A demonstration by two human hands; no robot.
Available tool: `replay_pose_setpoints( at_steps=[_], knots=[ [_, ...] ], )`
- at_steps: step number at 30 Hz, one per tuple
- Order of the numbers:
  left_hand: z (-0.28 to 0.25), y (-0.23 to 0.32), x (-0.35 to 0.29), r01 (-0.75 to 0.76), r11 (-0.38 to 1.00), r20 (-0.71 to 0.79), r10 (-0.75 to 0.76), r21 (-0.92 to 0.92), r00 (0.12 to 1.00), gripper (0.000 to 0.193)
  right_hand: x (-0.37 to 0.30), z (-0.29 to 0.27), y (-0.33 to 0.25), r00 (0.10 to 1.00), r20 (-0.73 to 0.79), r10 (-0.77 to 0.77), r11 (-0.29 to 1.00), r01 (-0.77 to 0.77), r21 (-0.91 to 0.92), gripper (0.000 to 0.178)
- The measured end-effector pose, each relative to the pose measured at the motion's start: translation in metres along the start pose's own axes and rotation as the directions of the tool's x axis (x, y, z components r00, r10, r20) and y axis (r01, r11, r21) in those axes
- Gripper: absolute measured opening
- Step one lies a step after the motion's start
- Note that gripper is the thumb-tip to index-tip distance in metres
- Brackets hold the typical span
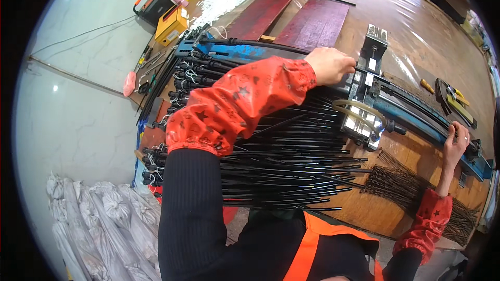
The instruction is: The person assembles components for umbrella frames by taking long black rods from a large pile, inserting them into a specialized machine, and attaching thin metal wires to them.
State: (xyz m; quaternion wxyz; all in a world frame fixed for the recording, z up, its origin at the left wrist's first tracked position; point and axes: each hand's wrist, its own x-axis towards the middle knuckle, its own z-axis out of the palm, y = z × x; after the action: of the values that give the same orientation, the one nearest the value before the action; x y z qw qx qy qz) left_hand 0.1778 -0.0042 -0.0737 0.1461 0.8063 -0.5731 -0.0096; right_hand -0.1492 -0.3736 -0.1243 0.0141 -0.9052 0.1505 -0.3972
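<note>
My left hand (330, 66) is closed, its fingers pinched on a black rod (250, 45) beside a metal clamping fixture (364, 83). The rod lies along a blue rail (237, 52). A pale hose (354, 105) loops at the fixture's near side. Right of the fixture, a long thin coil spring (411, 99) stretches along the rail toward my right hand (455, 143). That hand is closed too, thumb and fingers pinched at the spring's far right end. The exact spot between its fingertips is partly hidden. Both forearms wear red patterned sleeve covers.
Many black rods (281, 177) lie bundled near me, beside a pile of loose springs (401, 182). Pliers (453, 101) rest on the right. Beyond the rail are dark red boards (315, 23), white small parts (224, 2) and a yellow box (171, 25). White sacks (99, 224) stand at lower left.
</note>
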Motion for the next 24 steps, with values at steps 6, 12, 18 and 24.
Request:
replay_pose_setpoints(
  at_steps=[6, 12, 18, 24],
  knots=[
    [0.018, -0.004, -0.001, -0.192, 0.981, -0.327, 0.178, -0.011, 0.928, 0.021, -0.010, -0.010, 0.006, 1.000, 0.005, -0.002, 0.998, 0.002, -0.057, 0.016],
    [0.012, 0.008, 0.006, -0.052, 0.996, -0.111, 0.060, 0.076, 0.992, 0.020, 0.008, -0.021, -0.114, 0.974, 0.058, -0.219, 0.974, 0.221, -0.043, 0.034],
    [0.011, 0.017, 0.010, 0.010, 0.983, -0.135, 0.015, 0.183, 0.991, 0.023, -0.026, -0.017, -0.145, 0.986, 0.112, -0.121, 0.982, 0.103, 0.157, 0.030],
    [0.013, 0.013, 0.008, -0.013, 0.990, -0.132, 0.032, 0.143, 0.991, 0.019, -0.021, 0.003, -0.166, 0.978, 0.203, -0.051, 0.923, -0.032, 0.384, 0.023]
  ],
)
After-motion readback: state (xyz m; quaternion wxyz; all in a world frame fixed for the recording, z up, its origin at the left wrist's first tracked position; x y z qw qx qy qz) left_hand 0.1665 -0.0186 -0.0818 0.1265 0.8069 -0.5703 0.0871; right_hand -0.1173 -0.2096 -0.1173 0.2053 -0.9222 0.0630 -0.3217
